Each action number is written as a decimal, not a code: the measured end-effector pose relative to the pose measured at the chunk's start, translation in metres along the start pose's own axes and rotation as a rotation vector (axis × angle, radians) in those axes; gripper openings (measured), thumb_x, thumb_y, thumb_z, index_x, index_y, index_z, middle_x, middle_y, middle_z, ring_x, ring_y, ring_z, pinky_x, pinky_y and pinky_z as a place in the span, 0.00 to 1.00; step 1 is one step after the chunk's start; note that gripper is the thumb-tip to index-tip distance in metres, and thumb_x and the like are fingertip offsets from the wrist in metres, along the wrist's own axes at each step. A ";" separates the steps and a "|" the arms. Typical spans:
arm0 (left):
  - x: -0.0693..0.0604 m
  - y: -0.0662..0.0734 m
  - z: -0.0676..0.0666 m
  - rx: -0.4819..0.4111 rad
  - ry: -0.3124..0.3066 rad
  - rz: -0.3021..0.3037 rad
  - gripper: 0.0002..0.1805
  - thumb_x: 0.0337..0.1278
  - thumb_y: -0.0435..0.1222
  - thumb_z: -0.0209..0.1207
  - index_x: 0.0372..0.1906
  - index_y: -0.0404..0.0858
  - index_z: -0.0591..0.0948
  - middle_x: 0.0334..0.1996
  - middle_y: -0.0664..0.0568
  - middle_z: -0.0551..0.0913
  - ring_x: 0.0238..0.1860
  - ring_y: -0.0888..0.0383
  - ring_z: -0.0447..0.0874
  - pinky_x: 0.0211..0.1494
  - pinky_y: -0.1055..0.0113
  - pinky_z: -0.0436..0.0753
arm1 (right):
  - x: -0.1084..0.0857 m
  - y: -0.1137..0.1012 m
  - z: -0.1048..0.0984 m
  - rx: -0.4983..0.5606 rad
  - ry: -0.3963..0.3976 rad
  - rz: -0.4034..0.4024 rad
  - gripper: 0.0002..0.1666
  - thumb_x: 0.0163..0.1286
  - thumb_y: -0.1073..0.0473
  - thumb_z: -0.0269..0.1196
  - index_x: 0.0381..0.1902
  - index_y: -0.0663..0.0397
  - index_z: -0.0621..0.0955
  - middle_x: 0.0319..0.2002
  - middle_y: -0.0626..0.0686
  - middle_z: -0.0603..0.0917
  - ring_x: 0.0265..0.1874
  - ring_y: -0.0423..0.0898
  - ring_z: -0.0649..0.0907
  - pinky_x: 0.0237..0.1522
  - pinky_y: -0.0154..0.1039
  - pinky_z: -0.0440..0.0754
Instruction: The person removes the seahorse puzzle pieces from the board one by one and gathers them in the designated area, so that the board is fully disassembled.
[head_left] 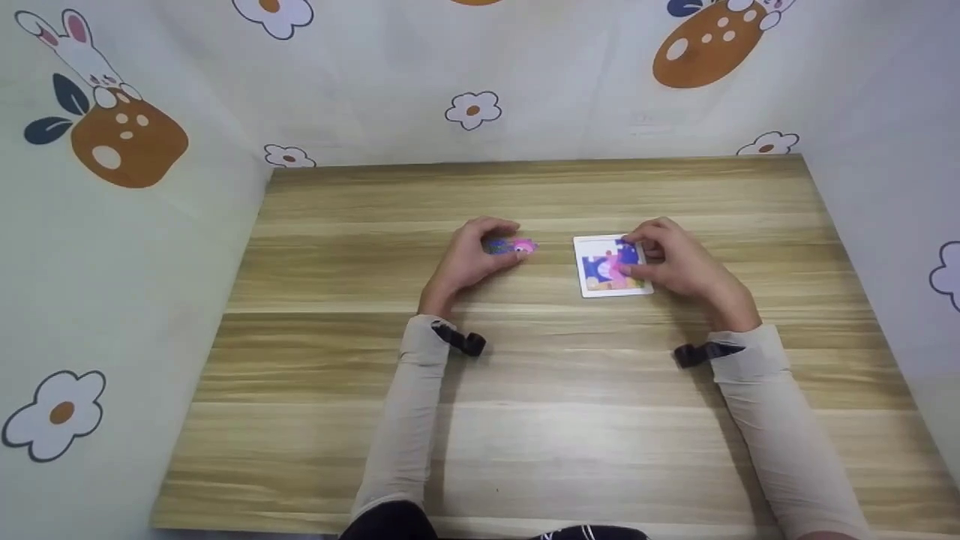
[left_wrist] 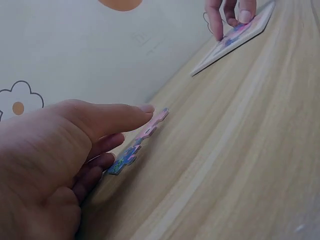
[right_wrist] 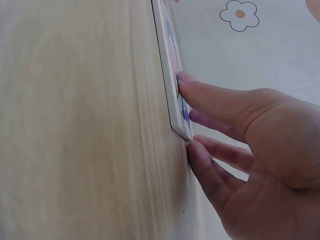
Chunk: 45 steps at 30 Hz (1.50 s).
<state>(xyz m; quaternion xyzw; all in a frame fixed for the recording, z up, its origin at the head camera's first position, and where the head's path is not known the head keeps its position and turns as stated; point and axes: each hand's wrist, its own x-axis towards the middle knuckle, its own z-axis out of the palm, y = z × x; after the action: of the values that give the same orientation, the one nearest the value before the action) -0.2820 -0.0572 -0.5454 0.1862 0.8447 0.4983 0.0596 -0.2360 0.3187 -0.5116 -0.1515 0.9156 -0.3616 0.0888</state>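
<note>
My left hand (head_left: 469, 259) rests on the table around a small strip of pink and blue jigsaw pieces (head_left: 513, 246), its thumb at the near edge. The fingertips stand apart from the strip's far side. At the right, a white-framed puzzle tray (head_left: 592, 294) lies flat, partly filled with pink, blue and orange pieces; its upper left part shows bare white. My right hand (head_left: 679, 259) pinches a jigsaw piece at the tray's right side between thumb and forefinger, partly covering it. In the right wrist view, the lower fingers sit beside the tray's corner (right_wrist: 182, 131).
The wood-grain table (head_left: 555, 420) meets a pale wall covering (head_left: 375, 90) printed with flowers and rabbits at the back and sides. A black strap with a small device (head_left: 459, 339) sits on the left wrist, and another (head_left: 705, 352) on the right.
</note>
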 end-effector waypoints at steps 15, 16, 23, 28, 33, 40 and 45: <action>0.008 0.031 0.022 -0.004 0.048 0.047 0.29 0.59 0.39 0.79 0.66 0.42 0.86 0.63 0.47 0.87 0.66 0.49 0.82 0.74 0.56 0.79 | -0.001 -0.001 -0.002 -0.001 -0.015 0.024 0.36 0.68 0.54 0.78 0.70 0.57 0.81 0.65 0.64 0.77 0.64 0.65 0.79 0.73 0.66 0.76; 0.009 0.034 0.025 -0.015 0.035 0.063 0.29 0.59 0.38 0.78 0.66 0.41 0.85 0.63 0.45 0.87 0.64 0.48 0.84 0.71 0.56 0.82 | -0.001 -0.001 -0.003 0.002 -0.015 0.026 0.36 0.68 0.55 0.78 0.70 0.58 0.80 0.65 0.65 0.77 0.64 0.65 0.79 0.73 0.66 0.76; 0.014 0.050 0.054 -0.039 -0.083 0.114 0.27 0.64 0.36 0.75 0.67 0.36 0.84 0.62 0.44 0.86 0.62 0.49 0.85 0.69 0.62 0.83 | 0.000 0.000 -0.002 0.000 -0.032 0.034 0.40 0.69 0.56 0.77 0.74 0.62 0.77 0.68 0.67 0.74 0.66 0.66 0.79 0.74 0.65 0.76; 0.015 0.056 0.072 -0.020 -0.157 0.102 0.26 0.67 0.37 0.73 0.67 0.37 0.84 0.63 0.46 0.85 0.65 0.53 0.85 0.72 0.68 0.80 | 0.000 0.000 -0.002 -0.010 -0.035 0.030 0.42 0.69 0.53 0.78 0.75 0.61 0.76 0.68 0.66 0.74 0.65 0.66 0.79 0.74 0.66 0.74; 0.018 0.061 0.085 0.092 -0.181 0.133 0.24 0.69 0.37 0.72 0.67 0.40 0.84 0.62 0.48 0.86 0.64 0.53 0.85 0.71 0.65 0.81 | 0.001 0.000 -0.002 -0.019 -0.025 0.025 0.43 0.68 0.52 0.79 0.75 0.62 0.76 0.68 0.66 0.75 0.65 0.66 0.79 0.73 0.66 0.75; 0.021 0.068 0.101 0.241 -0.163 0.133 0.22 0.72 0.43 0.69 0.67 0.45 0.85 0.63 0.52 0.86 0.65 0.54 0.80 0.72 0.58 0.79 | 0.001 0.001 -0.002 -0.020 -0.025 0.024 0.42 0.68 0.53 0.79 0.75 0.61 0.76 0.69 0.67 0.75 0.64 0.66 0.79 0.73 0.66 0.75; 0.025 0.071 0.110 0.273 -0.141 0.107 0.19 0.74 0.43 0.68 0.65 0.49 0.86 0.63 0.56 0.87 0.64 0.56 0.79 0.71 0.60 0.78 | 0.001 0.002 -0.002 -0.009 -0.024 0.023 0.42 0.68 0.55 0.78 0.75 0.62 0.76 0.68 0.67 0.75 0.64 0.67 0.80 0.72 0.66 0.77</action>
<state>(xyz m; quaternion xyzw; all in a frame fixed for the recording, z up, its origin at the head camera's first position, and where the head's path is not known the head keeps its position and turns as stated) -0.2558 0.0731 -0.5362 0.2720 0.8871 0.3670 0.0663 -0.2375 0.3207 -0.5114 -0.1455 0.9178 -0.3547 0.1034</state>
